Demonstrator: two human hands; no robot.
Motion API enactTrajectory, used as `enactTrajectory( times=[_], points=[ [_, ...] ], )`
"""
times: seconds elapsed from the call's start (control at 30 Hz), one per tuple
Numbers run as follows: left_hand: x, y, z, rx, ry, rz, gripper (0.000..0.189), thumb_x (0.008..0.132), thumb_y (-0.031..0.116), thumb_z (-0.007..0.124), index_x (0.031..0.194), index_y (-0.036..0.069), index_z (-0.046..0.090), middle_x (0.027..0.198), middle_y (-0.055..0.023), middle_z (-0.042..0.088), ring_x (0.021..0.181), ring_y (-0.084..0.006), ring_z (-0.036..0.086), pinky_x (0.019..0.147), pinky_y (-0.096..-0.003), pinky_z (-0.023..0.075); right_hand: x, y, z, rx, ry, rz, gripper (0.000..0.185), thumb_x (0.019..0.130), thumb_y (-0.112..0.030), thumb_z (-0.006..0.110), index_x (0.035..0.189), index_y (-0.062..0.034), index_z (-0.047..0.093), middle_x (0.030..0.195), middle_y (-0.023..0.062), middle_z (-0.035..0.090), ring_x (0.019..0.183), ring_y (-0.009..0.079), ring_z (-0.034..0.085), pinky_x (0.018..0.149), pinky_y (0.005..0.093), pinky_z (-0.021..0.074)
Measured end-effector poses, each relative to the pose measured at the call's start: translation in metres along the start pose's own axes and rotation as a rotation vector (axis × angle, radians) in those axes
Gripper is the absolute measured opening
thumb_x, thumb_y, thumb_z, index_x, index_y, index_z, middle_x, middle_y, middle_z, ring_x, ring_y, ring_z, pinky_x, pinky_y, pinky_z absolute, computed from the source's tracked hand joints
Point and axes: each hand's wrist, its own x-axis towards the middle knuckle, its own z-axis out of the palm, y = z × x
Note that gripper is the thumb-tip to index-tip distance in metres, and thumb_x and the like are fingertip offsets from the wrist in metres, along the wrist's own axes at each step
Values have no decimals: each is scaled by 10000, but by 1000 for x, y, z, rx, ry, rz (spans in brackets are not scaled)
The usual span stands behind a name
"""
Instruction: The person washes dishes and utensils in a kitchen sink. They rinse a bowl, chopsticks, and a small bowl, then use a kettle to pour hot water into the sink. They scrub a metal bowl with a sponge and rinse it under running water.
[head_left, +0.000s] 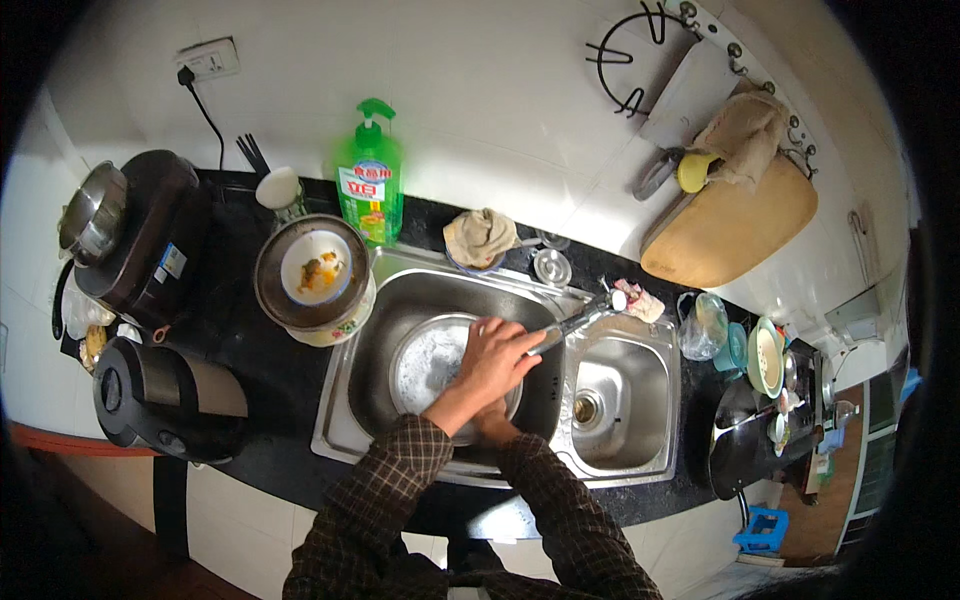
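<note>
My left hand (491, 361) reaches over the large steel sink basin (367, 367), back of the hand upward. Its fingertips are at the end of the chrome faucet spout (574, 328); whether they grip it is unclear. Below it, my right hand (493, 421) is mostly hidden, so its fingers and anything in them do not show. Under both hands sits a round metal basin (397, 364) with white suds (435, 364) in it. Checked sleeves cover both forearms.
Left of the sink, a food-soiled bowl (300, 289) rests in a brown pan (272, 304). A green soap pump bottle (371, 191) and a cloth-topped bowl (480, 238) stand behind. Right are the small sink basin (630, 420), a plastic bag (703, 328) and a wok (739, 450).
</note>
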Motion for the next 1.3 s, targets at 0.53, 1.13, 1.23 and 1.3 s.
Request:
enactTrajectory(
  times=[0.53, 1.13, 1.23, 1.3],
  points=[
    [2, 3, -2, -11, -18, 7, 308, 707, 225, 645, 999, 135, 610, 808, -22, 554, 820, -215, 482, 804, -389, 338, -43, -34, -59, 185, -6, -49, 475, 791, -311, 516, 1197, -79, 436, 1169, 172, 482, 1090, 294, 444, 935, 385, 311],
    [-17, 43, 15, -108, 52, 0, 313, 700, 187, 658, 987, 74, 606, 989, -61, 547, 881, -237, 492, 791, -354, 365, -1, 78, -244, -535, 694, 129, 464, 790, -187, 473, 1203, 8, 392, 1267, 173, 374, 1207, 309, 309, 1001, 410, 219],
    [-32, 54, 23, -276, -4, 39, 352, 745, 215, 633, 1063, 76, 572, 1104, -111, 509, 999, -261, 477, 849, -365, 366, -45, 122, -242, -112, 940, -179, 480, 763, -118, 540, 1204, -2, 392, 1244, 194, 390, 1184, 328, 334, 989, 395, 241],
    [-48, 37, 9, -477, -9, -197, 390, 749, 207, 631, 1107, 81, 545, 1108, -147, 498, 1009, -259, 475, 858, -381, 373, -96, 117, -216, 171, 1104, 131, 262, 776, -45, 498, 1024, 39, 516, 970, 238, 556, 908, 317, 559, 785, 367, 427]
  ],
)
